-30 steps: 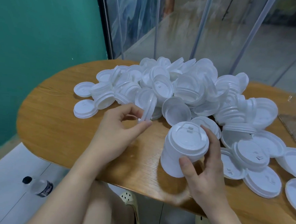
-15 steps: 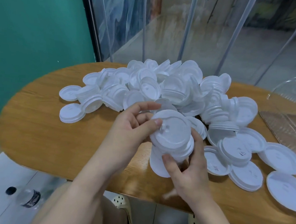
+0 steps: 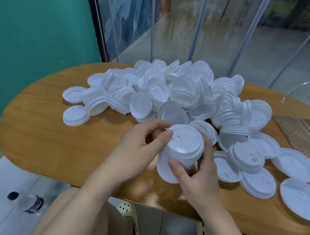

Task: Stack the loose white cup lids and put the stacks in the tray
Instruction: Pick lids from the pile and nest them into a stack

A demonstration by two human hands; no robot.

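The person is sitting at a wooden counter (image 3: 42, 129) and is holding a stack of white lids (image 3: 180, 151) in the centre of the frame, tilted, just above the counter's near edge. The right hand (image 3: 199, 180) is gripping the stack from below and from the right side, with the thumb curled across its front and the fingers wrapped behind it. The left hand (image 3: 140, 147) is touching the top lid of the stack on the left side: the thumb is pressing on the rim, and the other fingers are curling behind the rim.

Behind the hands, a big pile of loose lids (image 3: 169, 94) is lying across the middle and upper part of the counter, many of them leaning on each other. More single lids (image 3: 258, 182) are lying flat at the right of the frame, near the stack. At the right edge of the frame, a clear plastic tray (image 3: 297, 128) is resting on the counter, only partly in view.

In the lower left of the frame, a bottle with a dark cap (image 3: 27, 202) is lying on the floor
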